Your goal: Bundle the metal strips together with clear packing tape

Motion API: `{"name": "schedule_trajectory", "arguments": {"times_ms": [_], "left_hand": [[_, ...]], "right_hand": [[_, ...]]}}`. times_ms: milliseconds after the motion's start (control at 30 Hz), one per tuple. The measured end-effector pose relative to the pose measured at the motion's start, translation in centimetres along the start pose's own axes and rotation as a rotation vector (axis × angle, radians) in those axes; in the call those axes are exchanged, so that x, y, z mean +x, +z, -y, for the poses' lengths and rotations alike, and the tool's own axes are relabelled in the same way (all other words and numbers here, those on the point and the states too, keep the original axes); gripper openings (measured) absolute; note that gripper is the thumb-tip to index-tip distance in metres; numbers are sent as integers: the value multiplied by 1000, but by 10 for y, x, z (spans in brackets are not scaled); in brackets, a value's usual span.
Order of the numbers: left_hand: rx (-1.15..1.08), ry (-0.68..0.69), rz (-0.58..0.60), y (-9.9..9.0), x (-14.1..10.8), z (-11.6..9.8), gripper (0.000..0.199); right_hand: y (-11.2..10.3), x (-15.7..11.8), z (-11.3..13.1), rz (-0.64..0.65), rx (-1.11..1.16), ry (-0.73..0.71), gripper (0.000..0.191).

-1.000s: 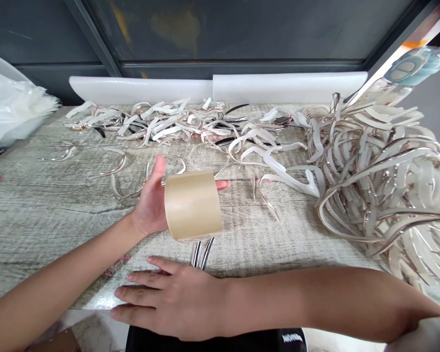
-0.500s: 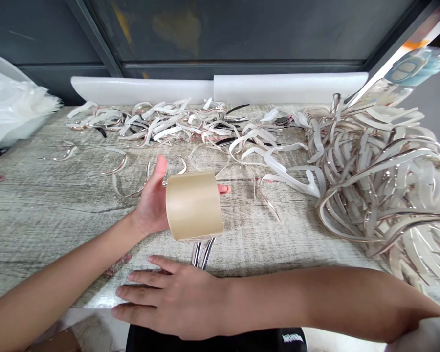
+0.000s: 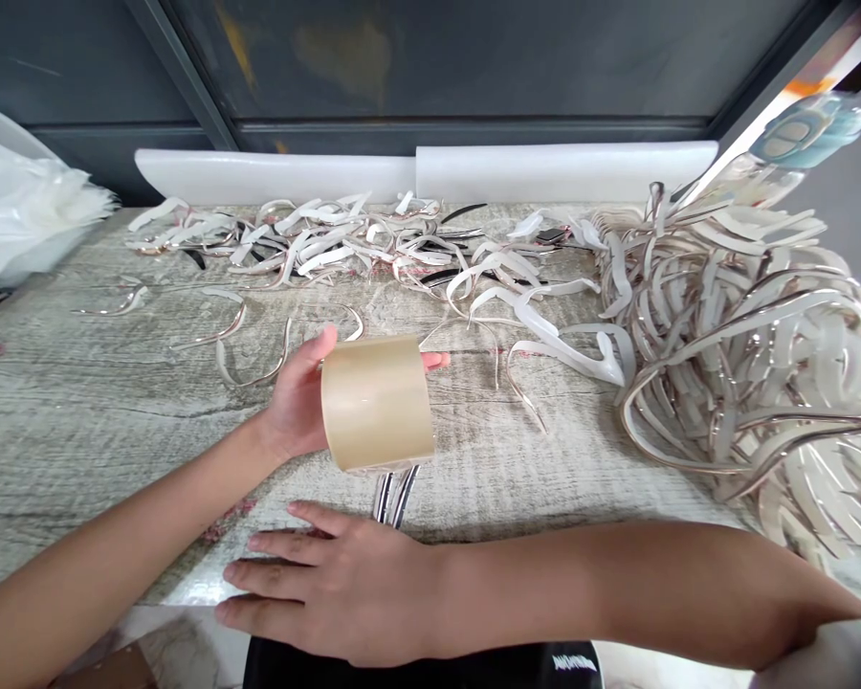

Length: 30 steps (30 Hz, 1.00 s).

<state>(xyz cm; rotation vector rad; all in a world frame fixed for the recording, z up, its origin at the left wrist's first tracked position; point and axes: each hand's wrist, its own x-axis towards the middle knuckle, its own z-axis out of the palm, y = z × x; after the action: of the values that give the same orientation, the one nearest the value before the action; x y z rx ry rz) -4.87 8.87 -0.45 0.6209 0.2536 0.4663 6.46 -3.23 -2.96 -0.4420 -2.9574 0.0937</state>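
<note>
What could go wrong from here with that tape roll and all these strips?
The tape roll sits on the left hand and might slip, dropping onto the strips below it. The right hand lies beside those strips, whose shiny edges may be sharp enough to scratch. The big pile of strips spreads toward the edge of the table, so it could slide off if bumped.
</note>
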Motion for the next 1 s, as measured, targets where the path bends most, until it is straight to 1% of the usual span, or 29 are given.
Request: {"name": "schedule_trajectory", "arguments": {"times_ms": [67, 167, 267, 333, 400, 467, 533, 633, 700, 767, 833, 967, 1000], "left_hand": [[73, 22, -15, 1, 1, 0, 72], [152, 28, -28, 3, 2, -1, 75], [210, 31, -51, 9, 2, 2, 75], [230, 76, -99, 15, 1, 9, 68], [225, 143, -159, 22, -3, 21, 59], [241, 198, -199, 27, -7, 33, 54], [320, 217, -200, 29, -13, 44, 57], [454, 191, -138, 29, -18, 52, 62], [442, 173, -109, 30, -18, 51, 62], [369, 171, -124, 31, -15, 45, 61], [278, 158, -131, 34, -11, 37, 61], [100, 82, -117, 35, -4, 21, 66], [70, 85, -129, 35, -3, 19, 65]], "right_hand": [[0, 0, 0, -5, 1, 2, 52], [2, 0, 1, -50, 10, 18, 49], [5, 0, 2, -55, -2, 21, 49], [6, 0, 2, -53, -8, 17, 50], [7, 0, 2, -65, -6, 13, 50], [8, 1, 1, -71, 8, 11, 48], [8, 2, 0, -59, 34, 4, 48], [8, 4, 0, -48, 44, -12, 48], [8, 4, 0, -45, 28, -4, 49], [8, 3, 0, -48, 8, 14, 50], [8, 0, 0, -82, -13, 18, 51], [7, -5, 1, -172, -31, 1, 51], [6, -5, 1, -182, -35, 0, 51]]}}
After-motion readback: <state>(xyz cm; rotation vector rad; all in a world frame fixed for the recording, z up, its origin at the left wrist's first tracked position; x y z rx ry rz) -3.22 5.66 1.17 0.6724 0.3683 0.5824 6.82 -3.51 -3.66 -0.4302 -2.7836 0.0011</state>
